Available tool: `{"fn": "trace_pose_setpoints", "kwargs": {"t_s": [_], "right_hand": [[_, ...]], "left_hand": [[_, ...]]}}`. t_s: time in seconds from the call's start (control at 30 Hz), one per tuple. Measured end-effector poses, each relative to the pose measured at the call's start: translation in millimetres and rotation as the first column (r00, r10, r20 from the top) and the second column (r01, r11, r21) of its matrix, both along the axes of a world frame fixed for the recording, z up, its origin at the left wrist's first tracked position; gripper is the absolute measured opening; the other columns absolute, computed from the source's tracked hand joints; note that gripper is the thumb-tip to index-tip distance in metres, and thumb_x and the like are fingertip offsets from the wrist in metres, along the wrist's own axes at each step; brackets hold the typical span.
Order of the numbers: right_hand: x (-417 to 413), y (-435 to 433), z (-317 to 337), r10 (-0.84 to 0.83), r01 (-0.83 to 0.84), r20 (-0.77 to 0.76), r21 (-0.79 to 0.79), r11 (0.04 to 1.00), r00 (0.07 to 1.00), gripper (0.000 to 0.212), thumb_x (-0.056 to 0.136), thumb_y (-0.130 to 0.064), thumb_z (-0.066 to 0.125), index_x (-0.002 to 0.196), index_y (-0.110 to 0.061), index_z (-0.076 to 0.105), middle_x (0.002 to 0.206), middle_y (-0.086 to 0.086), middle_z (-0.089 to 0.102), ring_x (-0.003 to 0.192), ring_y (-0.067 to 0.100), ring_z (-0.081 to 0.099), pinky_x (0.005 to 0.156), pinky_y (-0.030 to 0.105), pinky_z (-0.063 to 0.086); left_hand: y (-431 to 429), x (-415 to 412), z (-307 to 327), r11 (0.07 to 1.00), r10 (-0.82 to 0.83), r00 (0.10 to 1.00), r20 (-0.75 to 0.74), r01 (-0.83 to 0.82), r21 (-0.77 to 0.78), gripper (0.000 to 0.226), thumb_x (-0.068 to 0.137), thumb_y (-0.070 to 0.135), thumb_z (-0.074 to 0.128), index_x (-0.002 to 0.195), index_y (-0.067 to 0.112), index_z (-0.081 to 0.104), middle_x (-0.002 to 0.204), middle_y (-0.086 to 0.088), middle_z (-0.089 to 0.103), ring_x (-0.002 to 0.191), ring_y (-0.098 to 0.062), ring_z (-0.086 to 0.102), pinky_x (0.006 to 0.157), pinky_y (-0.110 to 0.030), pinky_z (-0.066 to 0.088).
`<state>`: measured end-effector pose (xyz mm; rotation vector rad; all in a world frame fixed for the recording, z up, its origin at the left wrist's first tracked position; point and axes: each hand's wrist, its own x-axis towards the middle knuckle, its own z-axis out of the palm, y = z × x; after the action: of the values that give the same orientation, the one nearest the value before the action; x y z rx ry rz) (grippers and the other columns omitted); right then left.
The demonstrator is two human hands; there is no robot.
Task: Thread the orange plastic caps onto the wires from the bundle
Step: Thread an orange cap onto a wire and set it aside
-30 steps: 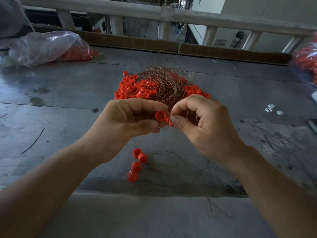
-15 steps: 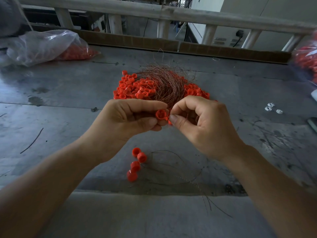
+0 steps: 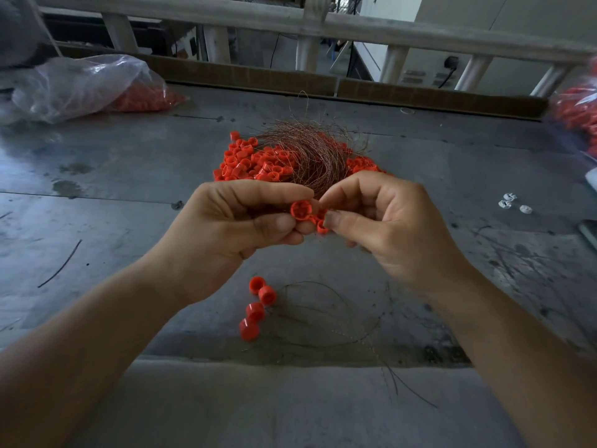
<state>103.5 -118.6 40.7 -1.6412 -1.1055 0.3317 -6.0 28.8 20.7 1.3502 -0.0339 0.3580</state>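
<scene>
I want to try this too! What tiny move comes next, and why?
Probably the right hand nudges its wire end into the orange cap. The left hand pinches that cap with its open side toward the camera, and the right hand's pinched fingertips sit just beside it, by a second cap. The wire itself is too thin to see there.

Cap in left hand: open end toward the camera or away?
Toward the camera: the cap in the left hand shows its hollow inside.
</scene>
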Motion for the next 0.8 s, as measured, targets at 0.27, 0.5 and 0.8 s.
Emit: {"fn": "trace_pose_setpoints", "kwargs": {"t_s": [0.27,0.5,0.8], "right_hand": [[-5.6,4.7,-4.0,0.041,-0.053,-0.175,-0.064,0.997,0.984,0.030,0.073,0.008,0.067,0.080,-0.017,0.052,0.056,-0.005,0.059,0.047,0.002,0.053,0.045,0.014,0.042],[0.0,1.6,-0.8,0.063,-0.086,-0.182,-0.121,0.989,0.981,0.021,0.075,-0.001,0.069,0.079,-0.016,0.055,0.061,-0.001,0.062,0.050,0.007,0.059,0.042,0.015,0.042],[54.4,-12.6,-8.1,-0.426,0.472,0.255,-0.155,0.868,0.868,0.018,0.083,-0.016,0.065,0.068,-0.025,0.058,0.069,-0.003,0.065,0.064,0.011,0.061,0.070,0.022,0.049]], "left_hand": [[-4.0,-0.8,-1.1,0.993,-0.115,0.993,0.017,0.115,-0.005,0.023,0.065,0.014,0.068,0.086,0.016,0.075,0.082,-0.006,0.072,0.075,-0.012,0.069,0.065,-0.018,0.054],[-5.2,0.1,-1.6,0.993,-0.104,0.994,-0.020,0.103,-0.056,0.022,0.064,0.011,0.065,0.083,0.014,0.075,0.080,-0.006,0.072,0.075,-0.013,0.070,0.065,-0.018,0.054],[-4.2,0.5,-1.7,0.991,-0.060,0.997,-0.049,0.053,-0.124,0.023,0.061,0.009,0.066,0.082,0.013,0.075,0.082,-0.008,0.073,0.075,-0.015,0.070,0.065,-0.019,0.054]]}}
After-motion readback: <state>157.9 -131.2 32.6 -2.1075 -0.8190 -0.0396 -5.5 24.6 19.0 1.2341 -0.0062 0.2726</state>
